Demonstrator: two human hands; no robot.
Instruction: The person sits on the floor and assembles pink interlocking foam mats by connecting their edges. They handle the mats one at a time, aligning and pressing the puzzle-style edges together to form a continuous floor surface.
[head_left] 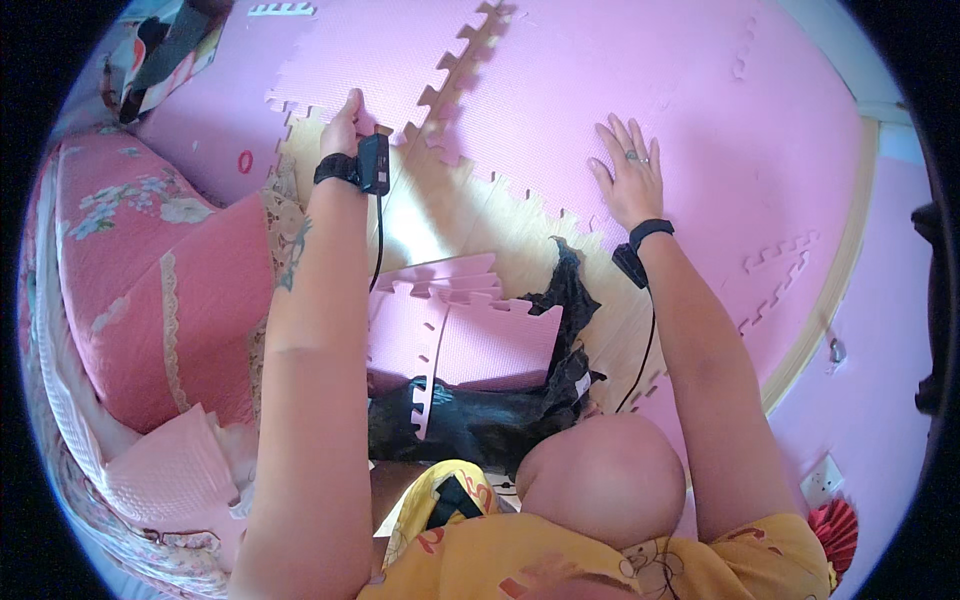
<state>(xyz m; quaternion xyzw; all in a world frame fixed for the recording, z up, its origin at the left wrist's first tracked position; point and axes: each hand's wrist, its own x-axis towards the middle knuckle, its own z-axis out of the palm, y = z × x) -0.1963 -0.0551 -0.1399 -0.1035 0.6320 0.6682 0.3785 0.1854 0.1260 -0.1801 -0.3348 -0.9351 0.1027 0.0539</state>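
Pink textured foam tile with toothed edges (350, 52) is touched at its near side by the left hand (342, 134); finger grip can't be told. Pink foam matting (560, 85) rightward is steadied by the right hand (632, 183), fingers spread. Edges should probably be aligned before being pressed.
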